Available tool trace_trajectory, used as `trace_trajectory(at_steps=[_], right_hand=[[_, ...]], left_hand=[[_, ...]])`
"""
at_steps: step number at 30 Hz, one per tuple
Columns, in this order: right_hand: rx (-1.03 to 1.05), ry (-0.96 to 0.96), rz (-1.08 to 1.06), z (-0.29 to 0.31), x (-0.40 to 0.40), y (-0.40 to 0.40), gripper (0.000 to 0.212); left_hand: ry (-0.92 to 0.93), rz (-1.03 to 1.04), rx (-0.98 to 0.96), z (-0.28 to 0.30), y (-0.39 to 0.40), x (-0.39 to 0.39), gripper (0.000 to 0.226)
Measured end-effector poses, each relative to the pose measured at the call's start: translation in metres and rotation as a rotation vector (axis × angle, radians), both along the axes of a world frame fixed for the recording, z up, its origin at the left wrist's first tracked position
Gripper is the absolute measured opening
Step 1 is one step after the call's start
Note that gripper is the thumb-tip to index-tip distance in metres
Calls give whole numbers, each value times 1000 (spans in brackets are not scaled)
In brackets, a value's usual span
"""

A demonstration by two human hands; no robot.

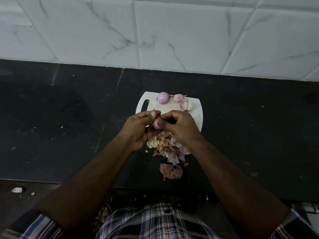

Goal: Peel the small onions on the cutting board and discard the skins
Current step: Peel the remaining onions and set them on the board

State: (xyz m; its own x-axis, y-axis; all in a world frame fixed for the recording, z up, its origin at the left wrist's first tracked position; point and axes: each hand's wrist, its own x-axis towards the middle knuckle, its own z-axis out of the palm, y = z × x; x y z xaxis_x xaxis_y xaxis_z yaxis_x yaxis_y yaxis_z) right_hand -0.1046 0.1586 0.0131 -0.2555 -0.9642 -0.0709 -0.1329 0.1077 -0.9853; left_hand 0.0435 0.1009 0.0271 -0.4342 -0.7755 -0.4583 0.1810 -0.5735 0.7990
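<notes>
**Meanwhile, one small onion held between both hands over the cutting board**

Both hands meet above the near half of the white cutting board [195, 116], which lies on the black stone counter [60, 118] toward its back edge, not far from the marble-patterned wall tiles [172, 31]. The left hand [138, 130] has its fingers curled round a pale purple onion [156, 124], thumb laid along the top of it. The right hand [179, 126] is curled too, its thumb pressed against the onion's right side and its fingers bent over from behind; whether those fingers pinch a strip of skin cannot be told.

Three more onions sit along the board's far edge: a round purple one [164, 97] near the far left part beside the handle slot [145, 105], a paler one with a dry pointed tip [178, 97] just right of it, and a third [186, 105] a little nearer, toward the far right corner. These look largely peeled, though root tufts show on them.

Loose skins [165, 144] are heaped at the board's near edge, under the wrists, spilling off onto the counter. A larger brownish-pink skin [171, 171] lies by itself on the counter, closer to its front edge. Another purple onion piece [181, 155] shows at the right of the heap, partly hidden by the right forearm. A plaid shirt [155, 221] fills the bottom of the view.
</notes>
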Motion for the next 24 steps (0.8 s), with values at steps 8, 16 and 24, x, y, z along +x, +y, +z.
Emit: trace_trajectory(at_steps=[8,16,24], right_hand=[[6,-83,-3,0,-8,1,12],[20,-142,-28,-1,2,3,7],[-19,-168,-134,0,3,-2,7]], left_hand=[[19,-26,14,0,1,-1,19],[13,-8,-2,-3,0,-2,19],[16,-22,15,-1,-4,-6,21]])
